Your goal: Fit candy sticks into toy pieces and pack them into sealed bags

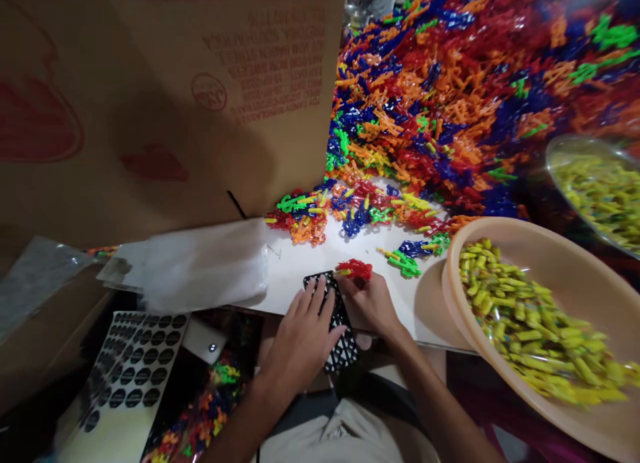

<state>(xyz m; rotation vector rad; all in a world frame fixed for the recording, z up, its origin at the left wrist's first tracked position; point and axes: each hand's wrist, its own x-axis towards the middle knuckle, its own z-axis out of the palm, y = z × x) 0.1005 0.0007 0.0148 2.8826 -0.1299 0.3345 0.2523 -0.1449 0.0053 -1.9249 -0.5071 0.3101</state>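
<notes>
My left hand lies flat, fingers spread, on a black sheet of sticker cut-outs at the near edge of a white board. My right hand is closed around a small red plastic toy with a yellow tip, held just past the top of the sheet. Loose toys in green, blue, orange and red lie on the board beyond my hands.
A huge heap of coloured plastic toys fills the far right. A beige bowl of yellow pieces sits at right, a second bowl behind it. A cardboard box stands at left, clear bags and a sticker sheet below.
</notes>
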